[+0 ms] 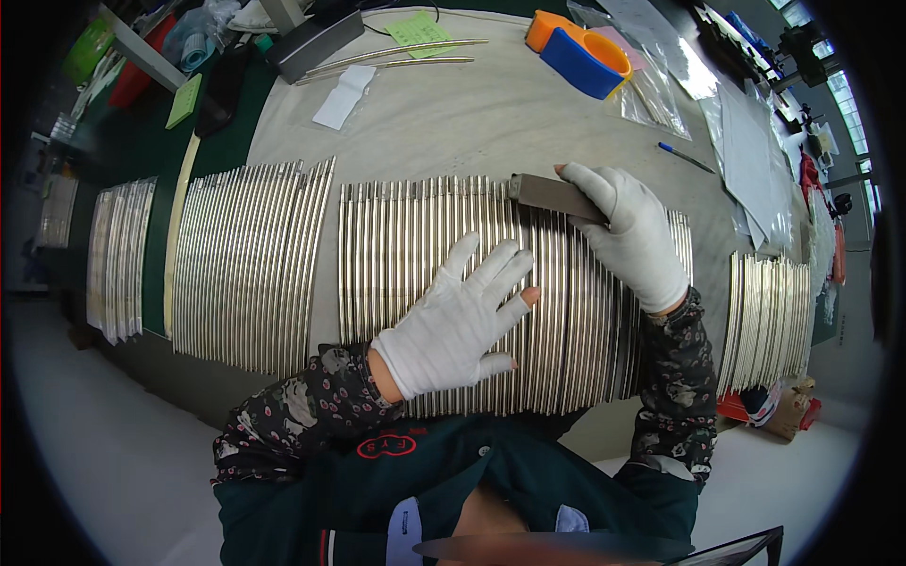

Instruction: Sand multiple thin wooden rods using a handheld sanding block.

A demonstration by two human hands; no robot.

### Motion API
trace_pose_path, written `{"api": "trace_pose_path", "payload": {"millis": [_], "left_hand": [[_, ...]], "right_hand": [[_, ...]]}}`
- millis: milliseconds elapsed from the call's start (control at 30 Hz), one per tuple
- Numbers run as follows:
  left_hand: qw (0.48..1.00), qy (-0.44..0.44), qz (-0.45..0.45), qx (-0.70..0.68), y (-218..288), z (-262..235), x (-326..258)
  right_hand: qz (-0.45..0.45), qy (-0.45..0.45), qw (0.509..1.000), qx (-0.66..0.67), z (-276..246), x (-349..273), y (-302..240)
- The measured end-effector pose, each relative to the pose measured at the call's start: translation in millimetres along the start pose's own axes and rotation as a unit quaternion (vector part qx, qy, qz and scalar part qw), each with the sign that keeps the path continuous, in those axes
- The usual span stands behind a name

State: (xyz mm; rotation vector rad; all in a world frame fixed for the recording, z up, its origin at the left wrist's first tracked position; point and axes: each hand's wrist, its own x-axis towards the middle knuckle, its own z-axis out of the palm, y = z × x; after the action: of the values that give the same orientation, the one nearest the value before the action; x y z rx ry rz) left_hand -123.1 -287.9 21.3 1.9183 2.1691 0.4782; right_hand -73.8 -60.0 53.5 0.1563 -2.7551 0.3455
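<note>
Pressing left hand (453, 321) flat on metal rods (415, 274) | right hand (637, 236) gripping grey block (557, 196) at far edge

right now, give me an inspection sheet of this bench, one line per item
surface: pale cloth-covered table with a green mat at its left edge
job's things: row of thin metal rods laid side by side; grey block lying across their tops
clutter: orange and blue tape dispenser, clear plastic bags, blue pen, green paper slip
hands: left hand gloved, flat and spread on the rods; right hand gloved, grip closed on the block
cables: thin dark cable at the table's far edge
surroundings: more rod batches left and right; windows at far right
</note>
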Motion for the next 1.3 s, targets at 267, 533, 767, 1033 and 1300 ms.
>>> {"api": "trace_pose_path", "payload": {"millis": [267,533,767,1033,1300], "left_hand": [[1.0,-0.022,-0.004,0.0,-0.3,-1.0,-0.9],[0.999,-0.027,-0.004,0.018,-1.7,-0.2,1.1],[1.0,0.004,0.017,0.007,-4.9,5.5,1.8],[1.0,0.013,0.01,0.009,-4.6,8.0,-3.5],[0.999,0.033,0.022,0.018,3.5,17.4,14.0]], "right_hand": [[-0.015,-0.024,1.0,-0.011,-1.9,5.6,3.5],[-0.028,-0.014,0.999,-0.008,4.3,9.0,0.1],[-0.013,-0.002,0.999,-0.035,-14.9,-1.2,12.0],[0.378,0.206,0.852,0.299,-60.2,-102.1,74.7],[0.434,0.368,0.66,0.491,-39.4,-232.5,109.3]]}}
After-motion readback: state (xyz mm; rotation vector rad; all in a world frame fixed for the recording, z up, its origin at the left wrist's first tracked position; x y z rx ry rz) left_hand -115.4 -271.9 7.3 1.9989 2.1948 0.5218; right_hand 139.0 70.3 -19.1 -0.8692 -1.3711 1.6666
